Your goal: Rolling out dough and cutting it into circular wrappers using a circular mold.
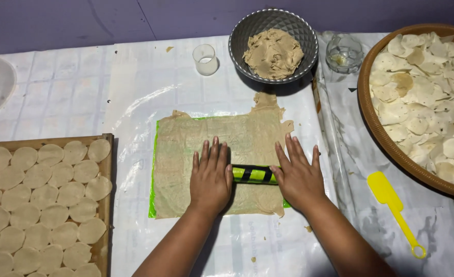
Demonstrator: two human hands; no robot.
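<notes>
A thin sheet of tan dough (216, 134) lies spread over a green mat (154, 169) in the middle of the table. Across its lower part lies a green roller with black stripes (252, 174). My left hand (210, 174) rests flat, palm down, on the roller's left end. My right hand (299, 177) presses flat on the right end. Fingers of both hands are stretched out forward over the dough.
A wooden tray (107, 154) at the left holds several round dough discs. A grey bowl (237, 38) of dough, a small plastic cup (205, 59) and a glass (344, 53) stand at the back. A round basket (376, 123) of discs and a yellow spatula (393, 205) are at the right.
</notes>
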